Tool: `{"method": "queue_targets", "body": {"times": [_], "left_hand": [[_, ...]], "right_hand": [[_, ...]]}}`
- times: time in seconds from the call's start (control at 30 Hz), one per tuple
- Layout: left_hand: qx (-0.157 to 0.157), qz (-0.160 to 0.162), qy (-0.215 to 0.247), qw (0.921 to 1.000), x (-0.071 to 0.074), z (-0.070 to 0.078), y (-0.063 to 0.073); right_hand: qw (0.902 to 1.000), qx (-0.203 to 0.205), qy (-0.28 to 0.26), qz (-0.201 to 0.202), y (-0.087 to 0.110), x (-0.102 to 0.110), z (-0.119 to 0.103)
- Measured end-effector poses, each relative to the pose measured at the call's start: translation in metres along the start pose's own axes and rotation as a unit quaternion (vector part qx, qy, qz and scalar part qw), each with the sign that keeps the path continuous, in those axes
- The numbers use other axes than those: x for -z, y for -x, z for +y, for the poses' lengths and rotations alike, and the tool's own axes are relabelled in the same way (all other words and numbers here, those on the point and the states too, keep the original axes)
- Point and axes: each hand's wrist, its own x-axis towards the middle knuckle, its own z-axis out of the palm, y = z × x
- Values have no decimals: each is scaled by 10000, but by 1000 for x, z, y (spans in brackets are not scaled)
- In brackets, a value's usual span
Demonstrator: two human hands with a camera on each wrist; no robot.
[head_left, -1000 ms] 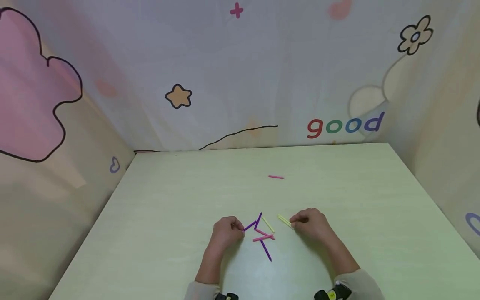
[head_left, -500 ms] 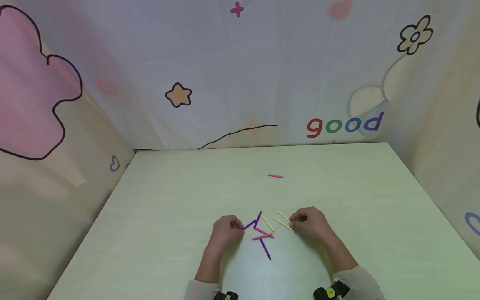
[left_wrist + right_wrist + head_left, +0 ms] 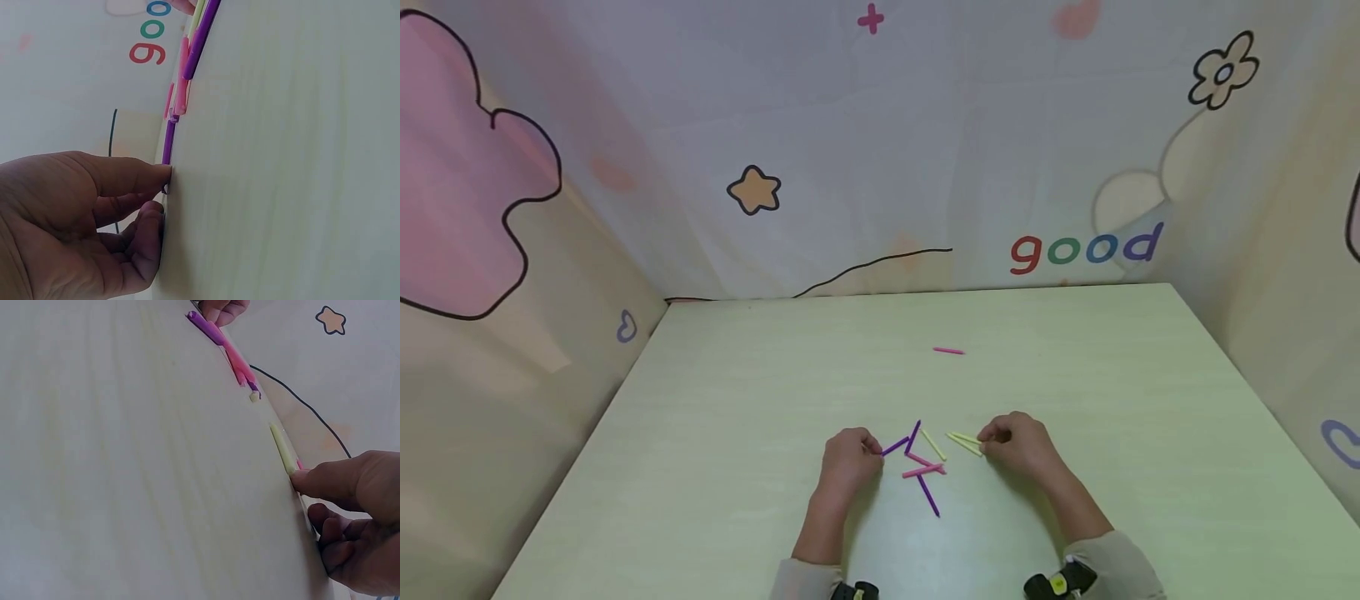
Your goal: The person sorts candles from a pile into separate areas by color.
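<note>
My left hand point(image 3: 852, 458) pinches the left end of a purple stick point(image 3: 896, 446); in the left wrist view thumb and finger meet at the tip of this purple stick point(image 3: 169, 142). The stick's other end meets a second, upright purple stick point(image 3: 913, 437). My right hand point(image 3: 1018, 443) has its fingertips on the right end of a yellow stick point(image 3: 964, 438). Just below lies another yellow stick point(image 3: 966, 447), and the two come together at the left in a narrow V. In the right wrist view the thumb rests at the end of a yellow stick point(image 3: 282, 448).
Between the hands lie a single yellow stick point(image 3: 933, 444), two crossing pink sticks point(image 3: 922, 471) and a slanted purple stick point(image 3: 928, 497). Farther back on the pale table point(image 3: 737, 375) is a lone pink stick point(image 3: 948, 351). A printed cloth point(image 3: 850, 125) hangs behind.
The two yellow sticks by my right hand went from lying close together to spread apart, and now meet at their left ends. My left hand and the middle sticks hold their arrangement.
</note>
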Motion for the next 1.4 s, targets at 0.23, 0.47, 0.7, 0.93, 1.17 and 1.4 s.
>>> {"method": "queue_targets", "body": {"times": [0.23, 0.47, 0.7, 0.93, 1.17, 1.4], "left_hand": [[-159, -46, -47, 9999, 5, -2, 4], [-322, -53, 252, 9991, 11, -3, 7], [-368, -62, 405, 9985, 14, -3, 6], [-433, -127, 440, 9980, 20, -5, 9], [-433, -21, 453, 9980, 33, -14, 10], [-335, 95, 453, 9984, 45, -17, 7]], "right_hand": [[9999, -150, 1, 41, 2, -1, -1], [9986, -414, -261, 203, 4, 0, -1], [9978, -378, -503, 191, 3, -1, 2], [9973, -466, -529, 184, 3, -2, 5], [9949, -706, -714, 40, 4, -4, 4], [9976, -480, -435, -263, 0, -1, 4]]}}
